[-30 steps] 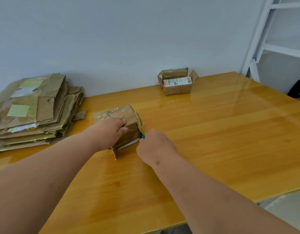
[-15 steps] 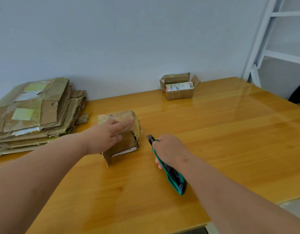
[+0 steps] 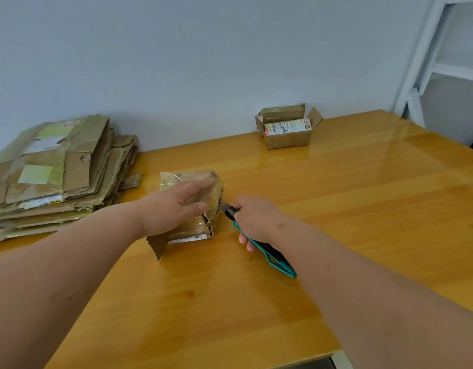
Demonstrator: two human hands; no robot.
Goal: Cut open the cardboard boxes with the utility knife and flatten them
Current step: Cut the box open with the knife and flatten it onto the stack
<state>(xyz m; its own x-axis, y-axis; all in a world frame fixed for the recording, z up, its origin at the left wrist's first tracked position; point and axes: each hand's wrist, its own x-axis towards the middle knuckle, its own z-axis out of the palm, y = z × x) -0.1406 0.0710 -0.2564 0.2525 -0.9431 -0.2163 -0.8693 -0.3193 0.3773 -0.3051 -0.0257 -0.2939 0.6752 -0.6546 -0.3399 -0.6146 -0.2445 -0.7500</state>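
Observation:
A small taped cardboard box (image 3: 214, 193) lies on the wooden table (image 3: 336, 209), with a torn right corner and a flap sticking out at its near left. My left hand (image 3: 174, 206) presses flat on its top, fingers straight. My right hand (image 3: 256, 219) grips a teal utility knife (image 3: 272, 257). The knife's blade tip (image 3: 226, 208) sits right beside the box's torn right edge; whether it touches is unclear.
A stack of flattened cardboard (image 3: 51, 171) lies at the left against the wall. A second small box (image 3: 288, 126) with open flaps stands at the back by the wall. A white metal frame (image 3: 427, 57) rises at the right.
My right hand pulled the knife away from the box and has brought the blade tip back to its right edge. My left hand's fingers went from curled to flat on the box top.

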